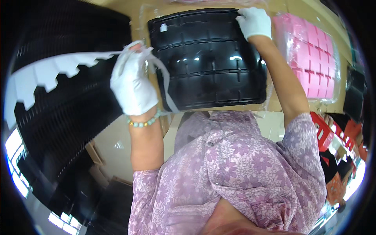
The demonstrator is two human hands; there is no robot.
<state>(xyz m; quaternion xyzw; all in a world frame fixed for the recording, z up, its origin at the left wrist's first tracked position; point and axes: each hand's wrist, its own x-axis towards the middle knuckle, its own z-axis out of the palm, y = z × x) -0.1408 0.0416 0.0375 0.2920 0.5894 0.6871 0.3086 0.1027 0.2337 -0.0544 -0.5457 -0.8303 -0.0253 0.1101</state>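
A glossy black plastic tray (pixel 203 58), ribbed into rectangular sections, lies flat in front of the person. A narrow translucent strip (pixel 166 80) trails along its left side, pinched in the gloved left hand (pixel 134 82). The gloved right hand (pixel 256 24) is at the tray's far right corner; whether it grips or just rests, I cannot tell. Tall, ridged black stacks (pixel 66 98) fill the left; pink sectioned trays (pixel 313 58) in clear film lie right. A small white tag (pixel 163 27) shows on the black tray. Beneath is a tan work surface (pixel 276 102); beyond, pale floor (pixel 117 145) and a red crate (pixel 322 133).
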